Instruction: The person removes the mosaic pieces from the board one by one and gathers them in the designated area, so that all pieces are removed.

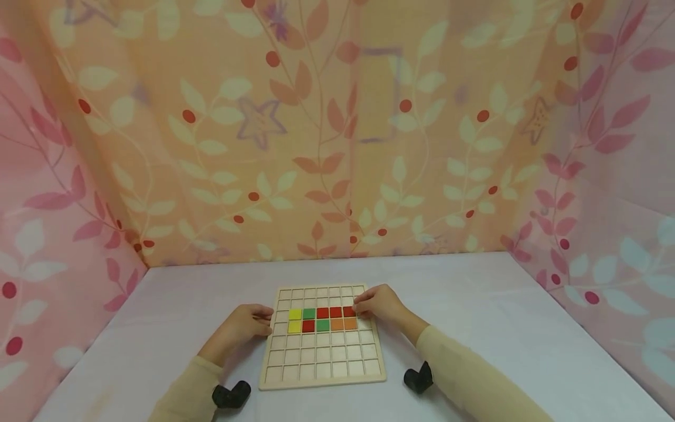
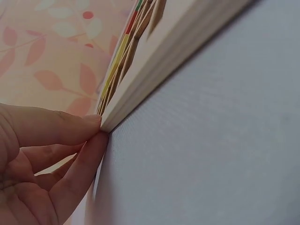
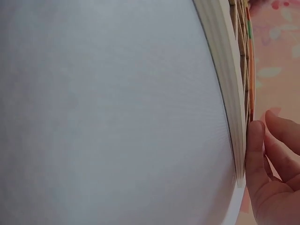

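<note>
A square wooden grid board (image 1: pixel 324 370) lies on the table, with two rows of small coloured tiles in its cells. The upper row runs yellow, green and red; the lower has yellow, red, green and orange. My left hand (image 1: pixel 244 325) pinches the board's left edge, and the left wrist view shows the thumb (image 2: pixel 61 125) and a fingertip meeting at that edge. From the right, my right hand (image 1: pixel 384 302) reaches over the board, fingertips at the rightmost red tile (image 1: pixel 348 312). In the right wrist view the thumb (image 3: pixel 256 140) and forefinger (image 3: pixel 283 127) stand slightly apart.
Black wrist-worn devices (image 1: pixel 232 395) show under both forearms. A white cloth covers the table (image 1: pixel 200 287), which ends at an orange leaf-patterned curtain (image 1: pixel 316 146) behind. Pink patterned fabric (image 1: pixel 622 193) hangs at both sides.
</note>
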`<state>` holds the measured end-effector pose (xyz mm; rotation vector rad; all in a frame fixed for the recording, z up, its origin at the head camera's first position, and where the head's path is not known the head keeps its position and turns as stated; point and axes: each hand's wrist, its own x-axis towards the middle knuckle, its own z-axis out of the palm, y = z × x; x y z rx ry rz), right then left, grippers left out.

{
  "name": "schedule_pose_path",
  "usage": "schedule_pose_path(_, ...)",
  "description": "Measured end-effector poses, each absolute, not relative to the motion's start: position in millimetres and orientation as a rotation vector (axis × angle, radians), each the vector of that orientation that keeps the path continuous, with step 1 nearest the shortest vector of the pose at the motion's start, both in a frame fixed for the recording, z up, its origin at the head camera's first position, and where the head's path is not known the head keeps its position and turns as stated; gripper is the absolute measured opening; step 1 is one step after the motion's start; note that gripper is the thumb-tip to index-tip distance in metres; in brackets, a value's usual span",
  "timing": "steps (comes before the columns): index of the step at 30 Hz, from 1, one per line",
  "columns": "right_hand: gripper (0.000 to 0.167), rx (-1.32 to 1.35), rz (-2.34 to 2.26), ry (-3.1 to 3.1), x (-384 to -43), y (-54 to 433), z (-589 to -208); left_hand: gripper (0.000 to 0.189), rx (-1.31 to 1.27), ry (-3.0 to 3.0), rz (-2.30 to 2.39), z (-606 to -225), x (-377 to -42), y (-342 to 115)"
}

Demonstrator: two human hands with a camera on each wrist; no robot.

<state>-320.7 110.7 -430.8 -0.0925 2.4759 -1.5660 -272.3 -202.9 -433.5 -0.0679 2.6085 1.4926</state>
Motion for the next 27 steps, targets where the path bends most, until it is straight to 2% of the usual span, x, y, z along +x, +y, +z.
schedule_pose_path(27,0.007,-0.09,-1.507,2.483,-326.4,104.6,-427.4,0.046,-0.104,2.618,1.457,-431.0,-271.7,-201.4)
